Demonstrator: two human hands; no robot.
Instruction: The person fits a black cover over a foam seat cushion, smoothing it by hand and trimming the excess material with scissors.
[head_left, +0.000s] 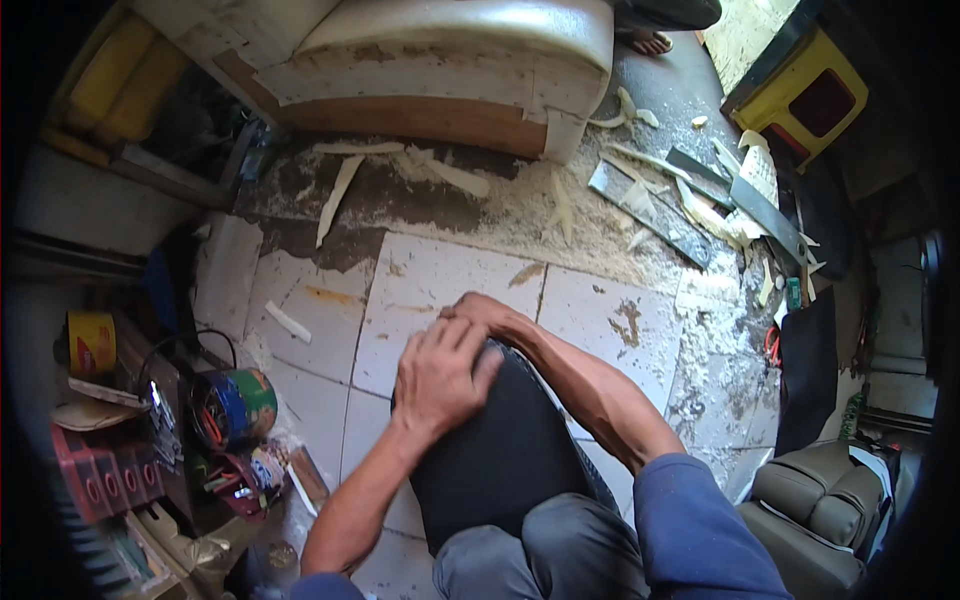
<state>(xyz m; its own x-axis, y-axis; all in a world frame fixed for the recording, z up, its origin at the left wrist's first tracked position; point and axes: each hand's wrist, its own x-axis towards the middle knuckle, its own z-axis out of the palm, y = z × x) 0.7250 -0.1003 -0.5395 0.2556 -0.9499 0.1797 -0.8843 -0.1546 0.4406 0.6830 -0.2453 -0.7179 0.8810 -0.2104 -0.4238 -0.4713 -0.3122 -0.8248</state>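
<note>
A long black padded seat (500, 455) lies across my lap, its broad top facing up and its narrower end pointing away from me. At that far end, my left hand (440, 378) is bent over the edge, fingers curled and thumb to the right. My right hand (482, 310) wraps round the tip from the far side. Its fingers are partly hidden behind the left hand. A dark textured side of the seat shows along its right edge. My grey-trousered knees (570, 550) support the near end.
Foam scraps (340, 200) and crumbs litter the tiled floor (450, 275) before a worn cream sofa (450, 50). Flat metal strips (650, 210) lie at right. Tins and a tool pot (235, 408) crowd the left; a brown cushioned seat (815, 500) stands right. Another person's foot (648, 42) shows at back.
</note>
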